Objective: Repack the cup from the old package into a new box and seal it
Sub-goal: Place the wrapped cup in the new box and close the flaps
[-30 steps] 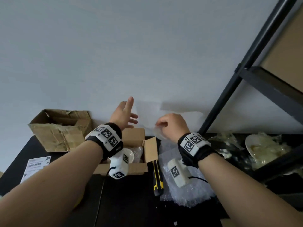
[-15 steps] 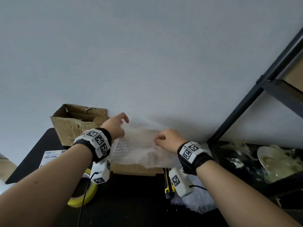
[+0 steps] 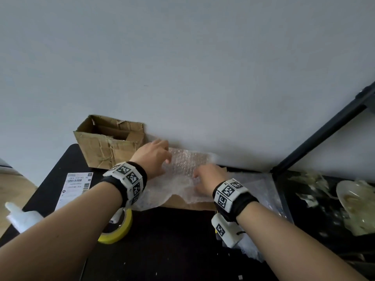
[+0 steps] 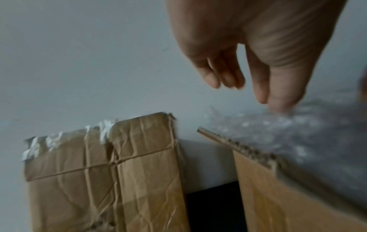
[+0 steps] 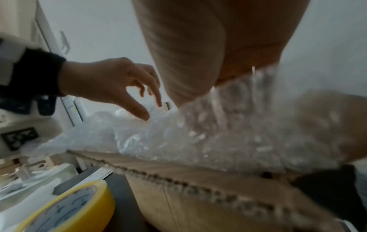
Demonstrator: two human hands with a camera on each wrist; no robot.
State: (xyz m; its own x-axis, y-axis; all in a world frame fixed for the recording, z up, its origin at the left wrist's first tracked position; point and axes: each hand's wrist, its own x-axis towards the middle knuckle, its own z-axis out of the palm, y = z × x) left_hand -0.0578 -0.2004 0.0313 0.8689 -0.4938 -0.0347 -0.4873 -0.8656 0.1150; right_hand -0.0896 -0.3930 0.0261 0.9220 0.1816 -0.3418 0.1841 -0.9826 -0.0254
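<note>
A sheet of bubble wrap (image 3: 182, 167) lies over the open top of the new brown box (image 3: 188, 202), by the wall; the cup is hidden under it. My left hand (image 3: 156, 157) hovers over the sheet's left part with relaxed fingers, the thumb tip touching it (image 4: 250, 94). Over the right part, my right hand (image 3: 200, 177) has its fingers curled down into the wrap and seems to pinch a fold of it (image 5: 198, 87). The crumpled old package (image 3: 109, 142) stands open to the left of the new box (image 4: 278, 196).
A yellow tape roll (image 3: 119, 228) and a shipping label (image 3: 77, 183) lie on the black table (image 3: 172, 250), front left. More bubble wrap (image 3: 263, 191) is spread to the right. A black shelf frame (image 3: 324, 130) and a plate with plastic (image 3: 355, 199) stand at the far right.
Both hands came down from wall height and laid the bubble wrap over the new box, covering the cup. My view has shifted left.
</note>
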